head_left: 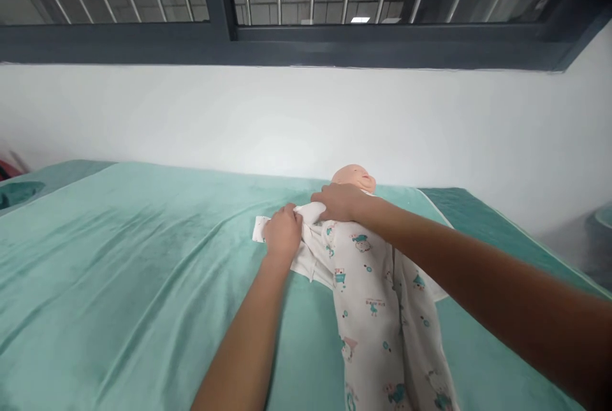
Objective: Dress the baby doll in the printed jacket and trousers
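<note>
Baby doll (354,177) supine – white printed romper (377,296) on.

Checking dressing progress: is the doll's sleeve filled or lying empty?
Empty: the sleeve lies flat on the green cover, gripped by the left hand; right hand rests on the doll.

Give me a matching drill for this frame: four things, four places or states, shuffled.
Things:
1. left hand
2. right hand
3. doll head
4. teal cover

Places or states:
A. bare, at the far end by the wall
B. spread over the bed, wrinkled
C. on the white sleeve at the doll's side
D. on the printed romper at the doll's chest, just below the head

Pairs: 1-C, 2-D, 3-A, 4-B
</note>
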Demonstrator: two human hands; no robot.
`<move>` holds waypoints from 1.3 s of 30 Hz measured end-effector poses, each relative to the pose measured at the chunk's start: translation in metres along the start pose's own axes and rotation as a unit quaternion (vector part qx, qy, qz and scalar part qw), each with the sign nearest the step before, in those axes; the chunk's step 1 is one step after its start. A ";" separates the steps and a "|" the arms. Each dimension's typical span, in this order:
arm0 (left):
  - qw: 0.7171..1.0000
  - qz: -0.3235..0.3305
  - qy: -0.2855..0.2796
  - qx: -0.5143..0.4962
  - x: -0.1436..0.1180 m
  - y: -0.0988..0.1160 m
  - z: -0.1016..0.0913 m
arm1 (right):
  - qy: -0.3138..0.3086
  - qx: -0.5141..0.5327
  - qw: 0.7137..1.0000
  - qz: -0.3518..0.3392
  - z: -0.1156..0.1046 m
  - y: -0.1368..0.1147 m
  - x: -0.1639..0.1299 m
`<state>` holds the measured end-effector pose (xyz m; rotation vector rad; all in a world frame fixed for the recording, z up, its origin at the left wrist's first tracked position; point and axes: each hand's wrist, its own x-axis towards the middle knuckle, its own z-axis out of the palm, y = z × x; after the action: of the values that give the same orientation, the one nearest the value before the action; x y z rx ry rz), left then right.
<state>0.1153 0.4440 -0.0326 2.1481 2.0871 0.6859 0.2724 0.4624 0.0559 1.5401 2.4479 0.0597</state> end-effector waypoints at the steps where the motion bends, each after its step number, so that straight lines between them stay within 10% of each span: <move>1: 1.000 -0.002 0.000 -0.005 -0.001 -0.002 0.001 | 0.001 0.004 1.000 0.007 -0.001 0.003 -0.003; 24: 0.998 0.009 -0.028 -0.047 -0.020 -0.015 0.001 | 0.046 0.053 0.997 0.039 -0.012 0.039 -0.028; 32: 0.991 0.097 0.068 0.063 -0.021 -0.008 0.004 | 0.009 0.057 0.998 0.037 -0.003 0.005 -0.015; 39: 0.981 0.162 0.009 0.109 -0.015 0.003 0.011 | 0.028 0.071 0.997 0.027 0.012 -0.015 -0.003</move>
<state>0.1220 0.4318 -0.0457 2.6478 1.9165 0.5205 0.2630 0.4516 0.0428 1.6856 2.5008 -0.0635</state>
